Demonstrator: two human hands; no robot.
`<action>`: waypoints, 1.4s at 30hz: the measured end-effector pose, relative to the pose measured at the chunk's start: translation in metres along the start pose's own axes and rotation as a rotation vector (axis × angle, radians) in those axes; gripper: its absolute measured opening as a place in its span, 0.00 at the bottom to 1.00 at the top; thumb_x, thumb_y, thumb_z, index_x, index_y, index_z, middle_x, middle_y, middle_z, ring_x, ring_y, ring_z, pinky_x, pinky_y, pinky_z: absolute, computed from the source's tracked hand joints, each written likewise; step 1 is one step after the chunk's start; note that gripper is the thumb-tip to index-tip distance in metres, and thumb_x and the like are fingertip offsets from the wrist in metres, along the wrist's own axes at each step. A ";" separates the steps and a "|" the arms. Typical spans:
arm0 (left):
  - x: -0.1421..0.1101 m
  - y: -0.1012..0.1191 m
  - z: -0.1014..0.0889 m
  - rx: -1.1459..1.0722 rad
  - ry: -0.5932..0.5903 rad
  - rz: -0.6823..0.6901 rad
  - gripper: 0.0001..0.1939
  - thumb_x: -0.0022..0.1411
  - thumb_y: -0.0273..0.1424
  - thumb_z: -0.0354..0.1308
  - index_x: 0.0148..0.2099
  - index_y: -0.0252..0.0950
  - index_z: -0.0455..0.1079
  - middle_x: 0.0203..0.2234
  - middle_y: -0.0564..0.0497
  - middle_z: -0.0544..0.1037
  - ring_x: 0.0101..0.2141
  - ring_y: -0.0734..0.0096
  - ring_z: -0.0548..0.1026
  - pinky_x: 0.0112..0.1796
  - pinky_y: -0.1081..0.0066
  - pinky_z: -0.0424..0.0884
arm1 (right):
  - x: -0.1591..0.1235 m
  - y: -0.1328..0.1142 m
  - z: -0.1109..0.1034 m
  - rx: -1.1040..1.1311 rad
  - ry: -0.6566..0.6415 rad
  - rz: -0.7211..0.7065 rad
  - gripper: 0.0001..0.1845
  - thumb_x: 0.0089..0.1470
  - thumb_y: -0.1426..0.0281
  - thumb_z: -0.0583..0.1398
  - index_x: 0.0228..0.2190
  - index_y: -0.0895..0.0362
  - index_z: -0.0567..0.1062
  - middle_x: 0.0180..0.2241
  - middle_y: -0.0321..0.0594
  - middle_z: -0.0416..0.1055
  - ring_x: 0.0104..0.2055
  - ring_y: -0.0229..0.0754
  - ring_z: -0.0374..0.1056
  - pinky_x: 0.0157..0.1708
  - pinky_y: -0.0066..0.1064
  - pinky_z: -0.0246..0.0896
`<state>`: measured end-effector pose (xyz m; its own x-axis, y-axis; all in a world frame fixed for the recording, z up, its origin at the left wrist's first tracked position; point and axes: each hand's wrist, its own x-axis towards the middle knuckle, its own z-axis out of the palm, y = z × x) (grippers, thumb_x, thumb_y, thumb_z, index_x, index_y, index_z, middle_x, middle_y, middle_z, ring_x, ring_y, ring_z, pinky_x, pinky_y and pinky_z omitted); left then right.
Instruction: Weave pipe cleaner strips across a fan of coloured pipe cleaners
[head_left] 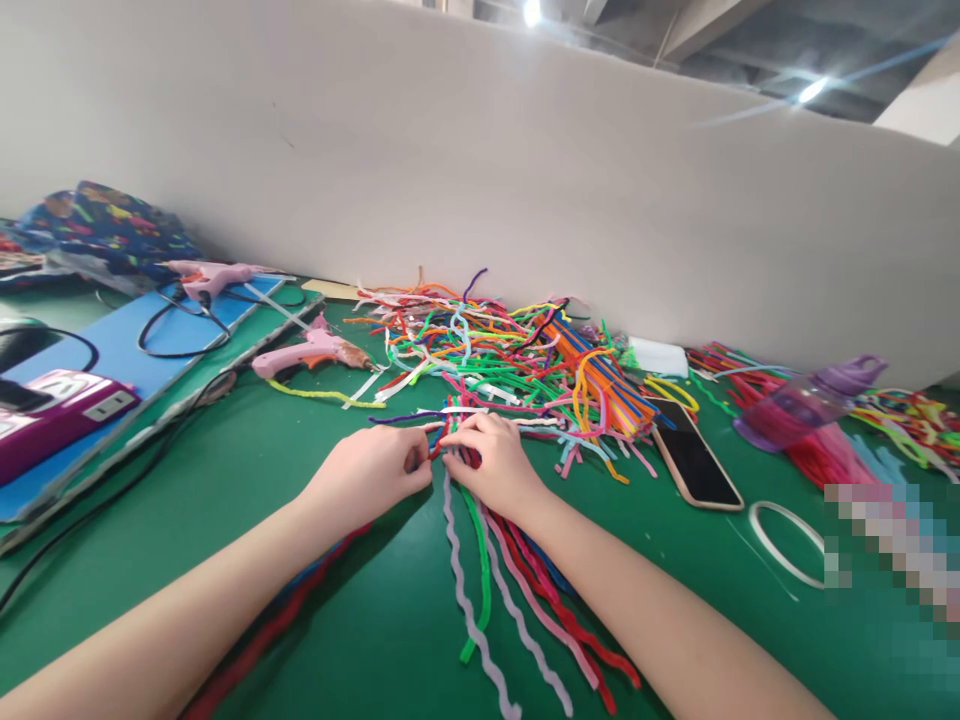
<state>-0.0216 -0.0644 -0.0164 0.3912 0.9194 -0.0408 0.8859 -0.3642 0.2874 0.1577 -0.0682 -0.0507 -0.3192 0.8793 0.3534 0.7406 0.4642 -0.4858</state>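
We hold a bundle of fuzzy stems (486, 580) by its far end, the left hand (394, 465) and right hand (495, 460) pinched closed on it, midway across the green tabletop (397, 630); its loose strands trail toward us. The pale marks on the magenta power strip (45, 440) are too blurred for us to read. Just beyond our fingers, a tangled pile (480, 345) backs onto the grey partition (480, 170); bare green reaches left to the blue board (101, 360), right to the phone (697, 455).
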 end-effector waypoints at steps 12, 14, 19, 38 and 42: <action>0.000 -0.001 -0.002 0.090 0.031 -0.054 0.08 0.53 0.37 0.48 0.28 0.41 0.66 0.24 0.54 0.76 0.25 0.67 0.72 0.24 0.71 0.54 | -0.001 0.000 -0.001 -0.026 -0.030 -0.022 0.09 0.54 0.68 0.62 0.39 0.50 0.78 0.37 0.37 0.69 0.46 0.42 0.63 0.46 0.38 0.49; 0.001 -0.002 0.000 0.117 0.035 -0.058 0.08 0.53 0.37 0.48 0.28 0.41 0.66 0.24 0.54 0.76 0.26 0.66 0.72 0.24 0.71 0.54 | 0.000 0.000 -0.001 -0.025 -0.033 -0.021 0.08 0.54 0.69 0.62 0.38 0.50 0.78 0.37 0.37 0.69 0.46 0.42 0.63 0.46 0.38 0.49; 0.001 -0.003 0.002 0.143 0.014 -0.032 0.09 0.55 0.36 0.48 0.29 0.41 0.67 0.24 0.53 0.77 0.26 0.66 0.73 0.24 0.71 0.54 | -0.001 -0.002 -0.002 -0.017 -0.025 -0.015 0.07 0.54 0.69 0.62 0.37 0.51 0.78 0.37 0.37 0.70 0.46 0.42 0.63 0.48 0.38 0.48; -0.010 0.012 0.001 0.248 0.009 0.072 0.25 0.64 0.44 0.41 0.26 0.39 0.74 0.24 0.44 0.79 0.27 0.60 0.77 0.25 0.70 0.58 | -0.002 -0.005 -0.004 0.006 0.002 0.026 0.03 0.53 0.70 0.61 0.32 0.54 0.75 0.35 0.36 0.71 0.44 0.42 0.63 0.48 0.37 0.48; -0.009 0.012 0.003 0.276 -0.028 0.149 0.24 0.65 0.42 0.39 0.32 0.42 0.75 0.25 0.46 0.79 0.27 0.60 0.77 0.25 0.70 0.56 | -0.002 -0.003 -0.004 0.016 0.001 0.013 0.06 0.53 0.70 0.62 0.36 0.52 0.77 0.35 0.35 0.71 0.45 0.41 0.64 0.48 0.36 0.48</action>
<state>-0.0133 -0.0775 -0.0150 0.5254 0.8496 -0.0455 0.8508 -0.5250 0.0222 0.1579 -0.0718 -0.0467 -0.3091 0.8851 0.3479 0.7353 0.4545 -0.5027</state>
